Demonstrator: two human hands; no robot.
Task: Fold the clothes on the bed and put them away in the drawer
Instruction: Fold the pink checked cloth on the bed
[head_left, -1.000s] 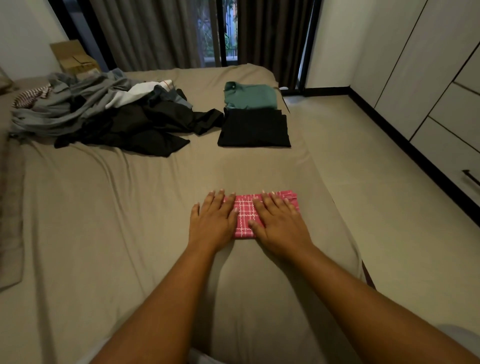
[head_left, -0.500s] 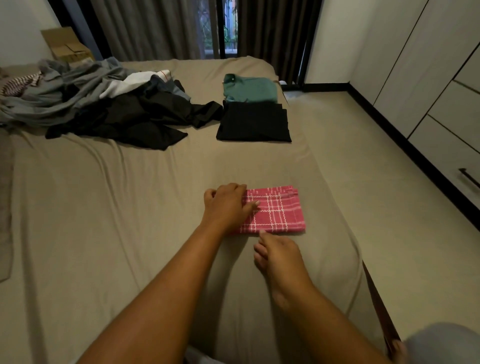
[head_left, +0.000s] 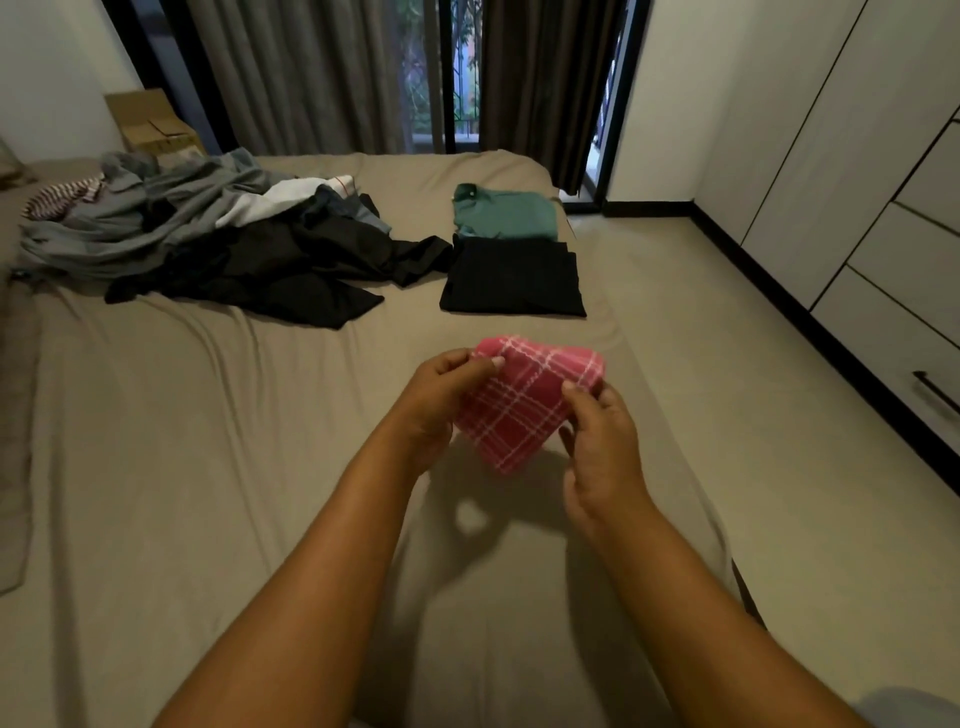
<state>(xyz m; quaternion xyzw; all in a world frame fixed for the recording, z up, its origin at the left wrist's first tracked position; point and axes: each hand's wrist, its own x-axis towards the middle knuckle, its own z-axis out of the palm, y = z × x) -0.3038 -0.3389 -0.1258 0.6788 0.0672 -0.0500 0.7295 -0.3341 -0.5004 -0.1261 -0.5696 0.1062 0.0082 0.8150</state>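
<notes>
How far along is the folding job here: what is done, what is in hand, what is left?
Done: a green shirt and a black garment lie folded on the bed. In hand: the left hand and right hand hold the folded pink cloth above the bed. Left: the heap of unfolded clothes, then moving everything to the drawers, which look shut.

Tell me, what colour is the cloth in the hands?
The cloth is pink with white checked lines, seen in the head view.
</notes>
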